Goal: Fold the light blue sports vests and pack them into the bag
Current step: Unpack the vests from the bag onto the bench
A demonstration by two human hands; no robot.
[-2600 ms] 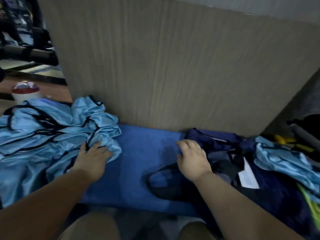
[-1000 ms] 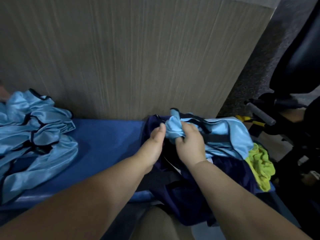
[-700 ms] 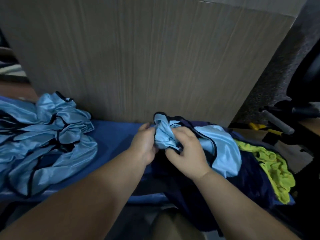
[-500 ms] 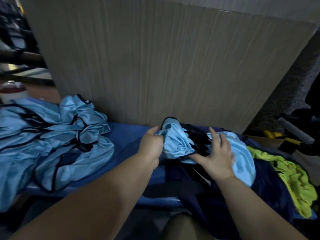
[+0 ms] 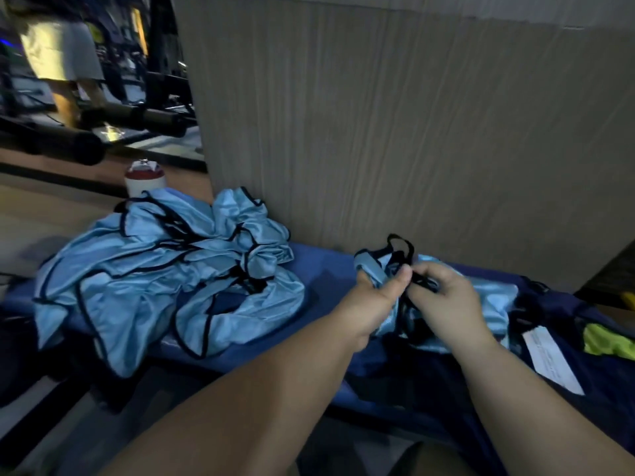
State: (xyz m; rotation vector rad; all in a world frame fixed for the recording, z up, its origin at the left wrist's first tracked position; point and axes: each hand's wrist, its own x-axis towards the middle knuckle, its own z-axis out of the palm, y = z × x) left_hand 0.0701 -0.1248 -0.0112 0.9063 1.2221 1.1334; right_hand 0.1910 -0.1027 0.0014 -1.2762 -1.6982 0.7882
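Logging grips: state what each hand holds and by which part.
One light blue vest: the left hand grips its bunched fabric, the right hand pinches its black-edged strap.

The fingers of the left hand [image 5: 374,298] are hidden behind the bunched vest [image 5: 369,269]; only the thumb is seen. The fingertips of the right hand [image 5: 446,304] are curled out of sight. The mouth of the bag [image 5: 611,383] is covered by the vest and both arms. The vests in the pile [image 5: 165,269] are too tangled to be counted. The bottom of the bottle [image 5: 144,178] is hidden by the pile. The yellow cloth [image 5: 608,341] is cut off by the right edge. The words on the tag [image 5: 549,362] are too small to be read. A person [image 5: 62,53] at the back is blurred and cut off by the top edge.
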